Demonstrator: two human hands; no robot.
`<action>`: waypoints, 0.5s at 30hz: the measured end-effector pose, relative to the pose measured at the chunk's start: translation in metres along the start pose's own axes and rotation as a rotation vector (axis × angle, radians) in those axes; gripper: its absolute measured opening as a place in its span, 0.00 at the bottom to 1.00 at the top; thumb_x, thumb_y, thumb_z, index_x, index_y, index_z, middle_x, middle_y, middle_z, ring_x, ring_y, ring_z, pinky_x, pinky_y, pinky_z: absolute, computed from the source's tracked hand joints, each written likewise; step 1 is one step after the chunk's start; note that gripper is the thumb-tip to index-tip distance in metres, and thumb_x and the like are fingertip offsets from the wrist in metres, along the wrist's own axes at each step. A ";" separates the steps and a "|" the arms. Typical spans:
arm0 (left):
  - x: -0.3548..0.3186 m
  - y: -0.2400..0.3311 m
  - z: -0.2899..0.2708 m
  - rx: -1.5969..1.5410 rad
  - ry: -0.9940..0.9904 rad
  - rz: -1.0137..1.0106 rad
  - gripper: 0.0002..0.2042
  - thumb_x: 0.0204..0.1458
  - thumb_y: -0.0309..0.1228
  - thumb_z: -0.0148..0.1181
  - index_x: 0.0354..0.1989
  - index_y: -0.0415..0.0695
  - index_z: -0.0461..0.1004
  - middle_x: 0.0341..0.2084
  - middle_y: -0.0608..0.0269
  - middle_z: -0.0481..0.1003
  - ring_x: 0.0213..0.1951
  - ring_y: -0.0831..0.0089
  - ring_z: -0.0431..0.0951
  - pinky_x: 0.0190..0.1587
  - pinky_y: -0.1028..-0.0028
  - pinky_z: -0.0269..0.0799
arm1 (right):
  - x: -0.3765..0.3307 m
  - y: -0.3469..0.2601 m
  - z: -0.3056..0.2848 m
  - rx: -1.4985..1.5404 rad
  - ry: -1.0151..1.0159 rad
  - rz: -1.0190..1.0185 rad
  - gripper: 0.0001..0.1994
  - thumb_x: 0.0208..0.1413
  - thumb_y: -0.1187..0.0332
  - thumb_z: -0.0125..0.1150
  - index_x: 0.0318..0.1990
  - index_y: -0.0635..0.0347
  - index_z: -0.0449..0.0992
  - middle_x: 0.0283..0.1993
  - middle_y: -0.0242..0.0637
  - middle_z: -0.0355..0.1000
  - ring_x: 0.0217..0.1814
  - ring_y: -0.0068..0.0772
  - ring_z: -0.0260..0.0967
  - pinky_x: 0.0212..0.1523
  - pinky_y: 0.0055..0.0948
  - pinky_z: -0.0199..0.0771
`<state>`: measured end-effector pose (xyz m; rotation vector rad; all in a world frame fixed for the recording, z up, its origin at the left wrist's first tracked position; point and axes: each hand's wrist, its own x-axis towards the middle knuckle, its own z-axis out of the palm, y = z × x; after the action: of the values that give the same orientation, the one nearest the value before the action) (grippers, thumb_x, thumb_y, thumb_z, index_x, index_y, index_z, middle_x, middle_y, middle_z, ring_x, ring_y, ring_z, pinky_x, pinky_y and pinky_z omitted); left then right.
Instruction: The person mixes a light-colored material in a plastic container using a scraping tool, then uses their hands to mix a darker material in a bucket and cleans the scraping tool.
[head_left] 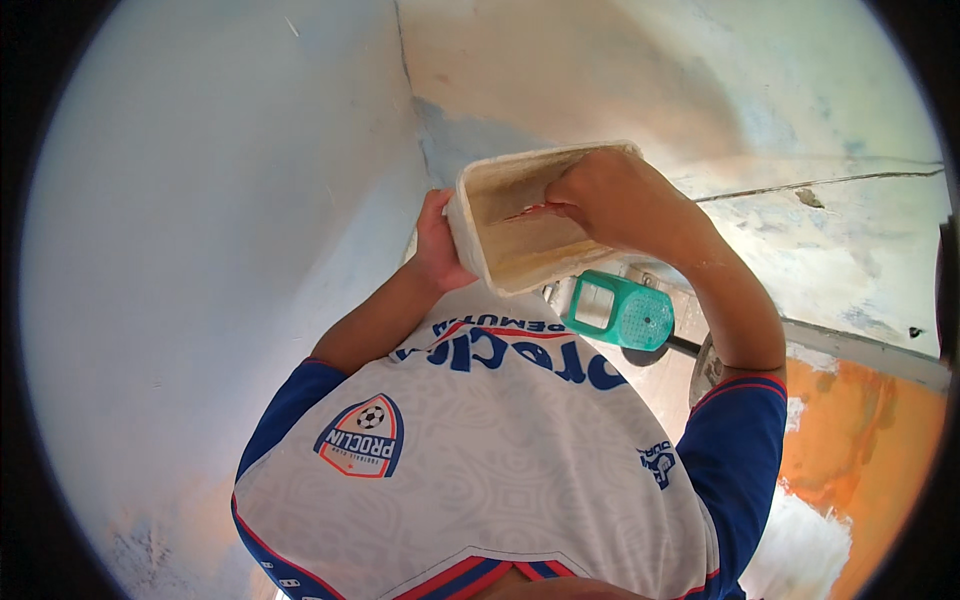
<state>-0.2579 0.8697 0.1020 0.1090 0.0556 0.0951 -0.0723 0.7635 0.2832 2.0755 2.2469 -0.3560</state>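
Note:
My left hand point(438, 248) grips the left side of an off-white rectangular tub point(500, 250), its fingers wrapped round the outer wall. The tub is held up in front of my chest, tilted so that its inside shows. Its inner walls are smeared with a beige residue. My right hand point(620, 205) reaches over the right side of the rim into the tub. Its fingers are closed on a thin reddish tool point(530, 211), whose tip lies against the inside. The hand covers most of the tool, so its exact kind cannot be made out.
Pale, patchy walls point(250, 180) meet in a corner ahead. A crack point(800, 186) crosses the right wall, above a peeling orange area point(840, 430). Below the tub, a green plastic stool point(625, 310) stands lower down, with a dark round object point(645, 355) beside it.

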 end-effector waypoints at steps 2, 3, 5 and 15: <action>-0.001 -0.002 -0.009 -0.054 -0.059 -0.027 0.38 0.57 0.58 0.43 0.71 0.45 0.66 0.68 0.52 0.68 0.68 0.53 0.68 0.70 0.50 0.62 | -0.003 -0.002 0.003 0.005 -0.032 0.015 0.06 0.59 0.66 0.62 0.35 0.51 0.85 0.33 0.42 0.80 0.39 0.47 0.79 0.41 0.44 0.78; -0.003 0.000 -0.012 -0.076 -0.084 -0.038 0.38 0.57 0.58 0.43 0.70 0.44 0.66 0.68 0.52 0.68 0.68 0.53 0.68 0.70 0.50 0.62 | -0.003 -0.006 0.000 0.000 -0.074 0.036 0.07 0.59 0.67 0.61 0.37 0.49 0.86 0.34 0.41 0.81 0.41 0.46 0.80 0.42 0.43 0.79; -0.004 0.004 -0.015 -0.077 -0.115 -0.052 0.38 0.57 0.58 0.43 0.70 0.43 0.67 0.68 0.52 0.68 0.67 0.53 0.68 0.70 0.51 0.62 | -0.004 -0.007 0.001 -0.002 -0.111 0.060 0.08 0.58 0.68 0.61 0.40 0.46 0.87 0.36 0.40 0.82 0.43 0.45 0.81 0.43 0.43 0.81; 0.096 -0.063 -0.046 -0.035 -0.150 -0.051 0.40 0.57 0.58 0.41 0.73 0.45 0.63 0.68 0.51 0.67 0.67 0.52 0.69 0.70 0.51 0.61 | -0.070 0.075 0.042 -0.009 0.033 0.002 0.07 0.53 0.70 0.65 0.39 0.51 0.85 0.35 0.36 0.80 0.37 0.43 0.80 0.40 0.41 0.79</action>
<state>-0.1599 0.8218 0.0446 0.0796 -0.0933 0.0370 0.0035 0.6916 0.2473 2.0947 2.2601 -0.3126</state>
